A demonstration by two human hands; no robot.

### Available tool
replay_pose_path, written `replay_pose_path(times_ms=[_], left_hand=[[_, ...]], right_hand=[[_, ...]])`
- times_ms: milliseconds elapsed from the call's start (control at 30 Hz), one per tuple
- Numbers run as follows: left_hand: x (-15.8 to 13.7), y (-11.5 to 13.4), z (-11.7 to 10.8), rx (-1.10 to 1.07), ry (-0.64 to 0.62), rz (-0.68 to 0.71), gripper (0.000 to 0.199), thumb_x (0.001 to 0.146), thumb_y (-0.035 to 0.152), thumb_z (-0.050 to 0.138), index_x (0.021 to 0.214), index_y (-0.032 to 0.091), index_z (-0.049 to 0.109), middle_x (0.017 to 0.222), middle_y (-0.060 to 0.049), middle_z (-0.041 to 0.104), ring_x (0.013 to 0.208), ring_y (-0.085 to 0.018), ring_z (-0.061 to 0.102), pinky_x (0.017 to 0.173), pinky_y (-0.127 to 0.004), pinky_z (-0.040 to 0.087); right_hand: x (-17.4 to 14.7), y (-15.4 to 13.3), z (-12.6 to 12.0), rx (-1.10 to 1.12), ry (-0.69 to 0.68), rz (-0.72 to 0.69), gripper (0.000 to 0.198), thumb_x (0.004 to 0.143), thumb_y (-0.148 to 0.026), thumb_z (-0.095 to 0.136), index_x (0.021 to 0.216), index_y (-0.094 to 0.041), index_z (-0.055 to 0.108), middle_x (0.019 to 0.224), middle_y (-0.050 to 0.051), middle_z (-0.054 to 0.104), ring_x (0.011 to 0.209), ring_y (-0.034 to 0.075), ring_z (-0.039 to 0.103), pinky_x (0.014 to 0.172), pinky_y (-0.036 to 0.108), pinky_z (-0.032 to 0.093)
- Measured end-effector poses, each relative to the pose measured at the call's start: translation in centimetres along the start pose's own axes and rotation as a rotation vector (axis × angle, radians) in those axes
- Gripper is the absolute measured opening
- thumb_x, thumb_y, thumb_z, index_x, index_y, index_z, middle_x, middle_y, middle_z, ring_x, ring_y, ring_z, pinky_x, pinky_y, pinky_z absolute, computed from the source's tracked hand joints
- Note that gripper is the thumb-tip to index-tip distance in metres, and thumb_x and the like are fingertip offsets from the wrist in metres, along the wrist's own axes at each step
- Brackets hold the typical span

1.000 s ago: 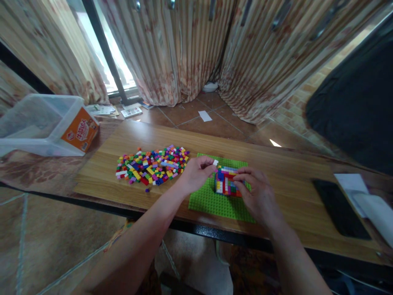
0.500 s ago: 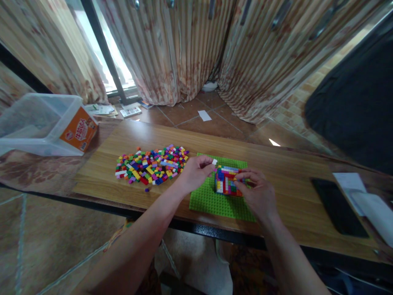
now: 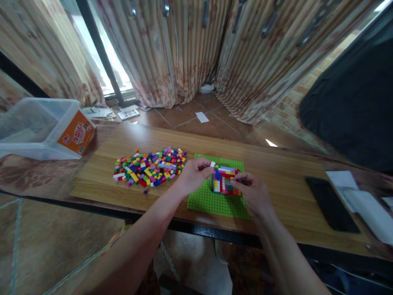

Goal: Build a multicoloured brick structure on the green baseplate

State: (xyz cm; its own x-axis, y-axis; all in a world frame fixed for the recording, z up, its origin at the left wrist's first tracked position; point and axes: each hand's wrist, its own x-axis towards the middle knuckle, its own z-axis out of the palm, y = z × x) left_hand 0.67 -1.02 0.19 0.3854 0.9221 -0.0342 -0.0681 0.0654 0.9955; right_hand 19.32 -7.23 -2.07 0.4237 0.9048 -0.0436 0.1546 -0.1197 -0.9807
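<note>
My left hand (image 3: pixel 195 175) pinches a small white toy brick (image 3: pixel 212 164) between thumb and forefinger, just off the upper left corner of the brick build. That build (image 3: pixel 221 184) is a low block of many-coloured toy bricks, lying on a green studded baseplate (image 3: pixel 202 200). Over the build's right side is my right hand (image 3: pixel 253 191). Its thumb and forefinger are drawn together at the top bricks, and whatever lies between them is too small to make out.
A heap of loose coloured bricks (image 3: pixel 147 169) spreads over the wooden tabletop (image 3: pixel 104 180) at left, with one purple brick (image 3: pixel 145 191) in front. A clear plastic bin (image 3: pixel 39 135) stands far left. A black phone-like slab (image 3: pixel 331 205) and white papers (image 3: pixel 342 184) lie at right.
The whole view has shifted slightly. My right fingertips have moved a little further in over the build. My left hand keeps the white brick at about the same spot.
</note>
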Motion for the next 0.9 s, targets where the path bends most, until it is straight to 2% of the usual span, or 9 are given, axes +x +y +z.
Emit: replay_pose_path(times_ms=[133,233,400,433,500,567,767,900], left_hand=[[-0.2,0.0,0.3,-0.081,-0.017,-0.031,0.007,0.075,0.019,0.067,0.076,0.013,0.063,0.066,0.002,0.063,0.057,-0.007,0.056,0.057,-0.02,0.045],[-0.2,0.1,0.3,-0.122,-0.022,-0.06,0.007,0.075,0.018,0.067,0.078,0.013,0.063,0.067,0.002,0.065,0.057,-0.008,0.058,0.058,-0.02,0.048],[-0.3,0.2,0.4,-0.21,-0.03,-0.106,0.015,0.072,0.02,0.072,0.082,0.013,0.064,0.069,0.001,0.066,0.059,-0.008,0.059,0.061,-0.021,0.049],[-0.3,0.3,0.5,-0.236,-0.036,-0.106,0.018,0.071,0.022,0.074,0.083,0.013,0.065,0.07,0.001,0.067,0.061,-0.008,0.06,0.062,-0.022,0.05],[-0.5,0.4,0.7,-0.282,-0.065,-0.093,0.024,0.07,0.027,0.078,0.085,0.013,0.066,0.074,0.0,0.068,0.064,-0.009,0.061,0.066,-0.023,0.05],[-0.7,0.5,1.0,-0.305,-0.102,-0.069,0.028,0.069,0.031,0.08,0.086,0.013,0.068,0.079,-0.001,0.07,0.07,-0.011,0.063,0.07,-0.025,0.05],[-1.1,0.7,1.3,-0.332,-0.163,-0.008,0.029,0.07,0.035,0.082,0.086,0.014,0.07,0.081,-0.002,0.069,0.073,-0.011,0.061,0.074,-0.025,0.048],[-1.2,0.9,1.4,-0.306,-0.181,0.011,0.032,0.07,0.039,0.082,0.086,0.014,0.07,0.082,-0.002,0.069,0.074,-0.012,0.06,0.073,-0.025,0.046]], right_hand=[[0.4,0.2,0.0,-0.011,-0.015,-0.001,0.027,0.058,-0.039,0.081,0.069,-0.019,0.065,0.065,-0.001,0.064,0.06,0.014,0.058,0.06,0.029,0.048],[0.5,0.2,-0.5,-0.081,-0.038,-0.051,0.028,0.063,-0.042,0.079,0.073,-0.018,0.068,0.073,0.001,0.067,0.066,0.016,0.061,0.065,0.032,0.05],[-0.4,-1.8,-0.8,-0.276,0.176,-0.393,0.021,0.079,-0.04,0.07,0.085,-0.02,0.072,0.099,0.007,0.068,0.082,0.018,0.063,0.073,0.035,0.052],[-0.8,-2.4,-0.5,-0.276,0.147,-0.436,0.019,0.082,-0.039,0.068,0.087,-0.021,0.073,0.098,0.006,0.069,0.08,0.018,0.063,0.074,0.034,0.052],[-1.7,-3.5,0.2,-0.251,0.018,-0.411,0.019,0.085,-0.038,0.066,0.093,-0.022,0.072,0.087,0.004,0.07,0.075,0.017,0.063,0.072,0.033,0.052],[-2.4,-4.1,1.0,-0.224,-0.101,-0.393,0.019,0.085,-0.036,0.066,0.097,-0.023,0.073,0.087,0.003,0.072,0.075,0.016,0.064,0.072,0.031,0.052],[-3.0,-4.1,1.8,-0.125,-0.081,-0.319,0.013,0.083,-0.035,0.069,0.086,-0.023,0.074,0.088,0.002,0.076,0.076,0.016,0.067,0.073,0.03,0.053],[-2.7,-4.1,1.5,-0.039,-0.135,-0.268,0.012,0.082,-0.035,0.069,0.082,-0.024,0.075,0.082,0.001,0.076,0.076,0.017,0.068,0.073,0.032,0.054]])
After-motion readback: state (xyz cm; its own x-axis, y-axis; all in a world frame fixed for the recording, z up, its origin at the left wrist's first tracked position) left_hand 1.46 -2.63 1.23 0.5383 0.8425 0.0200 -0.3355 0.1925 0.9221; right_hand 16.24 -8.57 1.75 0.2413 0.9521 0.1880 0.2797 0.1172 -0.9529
